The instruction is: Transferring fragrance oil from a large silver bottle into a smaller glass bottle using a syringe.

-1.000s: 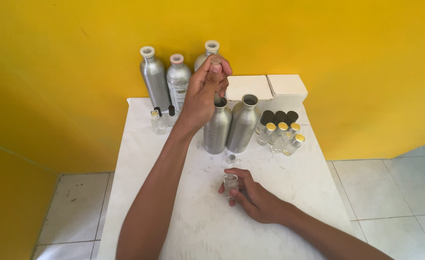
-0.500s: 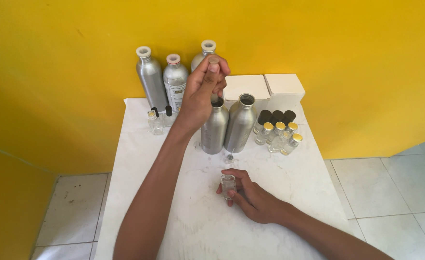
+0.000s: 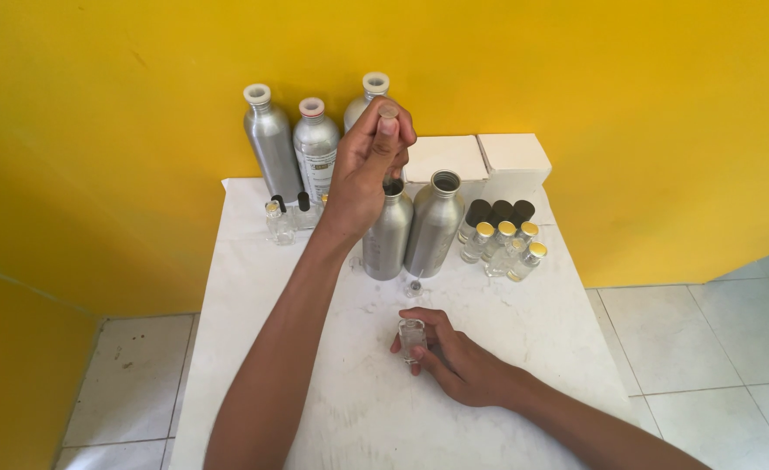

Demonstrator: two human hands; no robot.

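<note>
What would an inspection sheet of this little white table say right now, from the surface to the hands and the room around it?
Surface: white table, faint marks, standing against a yellow wall.
Job's things: small clear bottle upright on the table; two open metal bottles side by side behind it.
Clutter: three capped metal bottles at the wall; two white boxes; cluster of small vials with yellow and black caps; a few small bottles at left.
Hands: left hand raised over an open bottle, fingers pinching a small object; right hand gripping the clear bottle.
Cables: nothing seen.
Surroundings: grey tiled floor.
</note>
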